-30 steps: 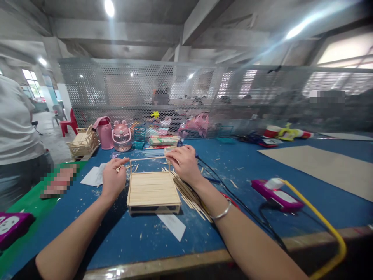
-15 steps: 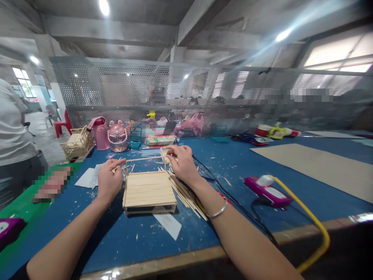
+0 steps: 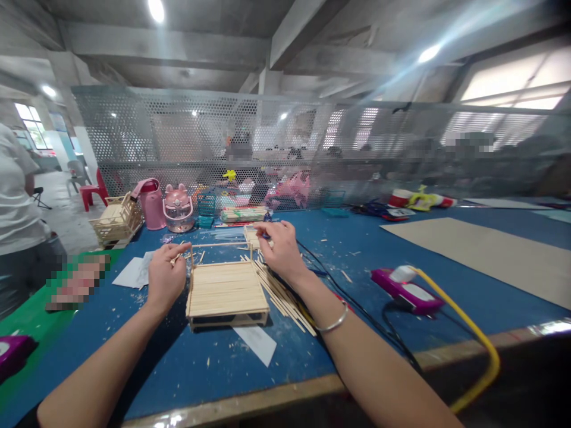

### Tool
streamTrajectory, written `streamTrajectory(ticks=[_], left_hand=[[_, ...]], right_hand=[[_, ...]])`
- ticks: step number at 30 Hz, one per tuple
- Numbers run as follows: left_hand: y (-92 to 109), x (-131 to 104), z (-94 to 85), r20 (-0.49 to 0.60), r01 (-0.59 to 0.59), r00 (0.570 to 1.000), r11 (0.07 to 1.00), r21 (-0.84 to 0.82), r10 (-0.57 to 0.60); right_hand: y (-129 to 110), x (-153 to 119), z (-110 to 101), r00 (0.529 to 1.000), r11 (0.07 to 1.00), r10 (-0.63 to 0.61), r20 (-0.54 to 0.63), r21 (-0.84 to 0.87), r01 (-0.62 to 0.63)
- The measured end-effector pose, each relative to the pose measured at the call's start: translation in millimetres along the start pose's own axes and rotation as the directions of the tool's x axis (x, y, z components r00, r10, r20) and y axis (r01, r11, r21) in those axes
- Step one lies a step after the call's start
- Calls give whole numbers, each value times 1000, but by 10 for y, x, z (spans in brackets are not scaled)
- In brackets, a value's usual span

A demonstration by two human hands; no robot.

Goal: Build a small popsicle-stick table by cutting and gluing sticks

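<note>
A small piece of wooden stick furniture [image 3: 227,289] stands on the blue table, with a slatted top and two thin posts at its back. A thin wooden stick [image 3: 218,245] spans the posts as a crossbar. My left hand [image 3: 167,274] is closed at the crossbar's left end, its index finger and thumb at the corner. Near the right end, my right hand [image 3: 281,249] is held with its fingertips pinched. Something small and dark shows at those fingertips, too hidden to name. Loose wooden sticks [image 3: 285,297] lie in a pile under my right forearm.
A purple device [image 3: 408,290] with a yellow cable sits on the right. White paper [image 3: 256,342] pokes from under the stick piece. Behind stand a pink bottle [image 3: 153,205], a pink clear jug [image 3: 178,211] and stick bundles [image 3: 243,214]. A person [image 3: 20,202] stands at left.
My right hand's fingertips have come slightly away from the crossbar's right end, which now shows against its post. My left hand stays at the left corner. The view has shifted a little.
</note>
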State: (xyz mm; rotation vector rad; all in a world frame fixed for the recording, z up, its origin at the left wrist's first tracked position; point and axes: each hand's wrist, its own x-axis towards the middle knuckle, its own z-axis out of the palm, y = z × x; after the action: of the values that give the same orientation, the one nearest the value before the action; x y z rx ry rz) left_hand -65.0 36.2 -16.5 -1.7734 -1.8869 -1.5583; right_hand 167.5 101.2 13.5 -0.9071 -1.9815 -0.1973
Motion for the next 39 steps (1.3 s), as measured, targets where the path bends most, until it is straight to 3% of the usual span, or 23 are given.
streamTrajectory(ticks=[2,4,6,11,17,25,39], left_hand=[[5,0,-1,3,2,1000,1000,-1,-2],[8,-1,-5,3,6,1000,1000,-3,-6],[9,-2,-7,1,9,1000,1000,-6,-9],[2,-9,-6,7,9,1000,1000,-10,-9],[6,-6,-9,4,0,1000,1000,-17,0],[21,-13,-7,5,-2,1000,1000,-17,2],[34,-20,-15,17,4,1000,1000,-13,-4]], right_hand=[[28,1,2,992,994,102,72,30,-104],[63,-6,15,956,973,202,214,67,-220],[81,-16,36,925,961,223,307,91,-261],[-36,14,96,980,999,34,197,-34,-28],[-225,132,115,956,967,-103,273,-199,162],[-177,142,61,973,974,-92,211,-183,131],[-150,62,126,973,985,-37,229,-157,74]])
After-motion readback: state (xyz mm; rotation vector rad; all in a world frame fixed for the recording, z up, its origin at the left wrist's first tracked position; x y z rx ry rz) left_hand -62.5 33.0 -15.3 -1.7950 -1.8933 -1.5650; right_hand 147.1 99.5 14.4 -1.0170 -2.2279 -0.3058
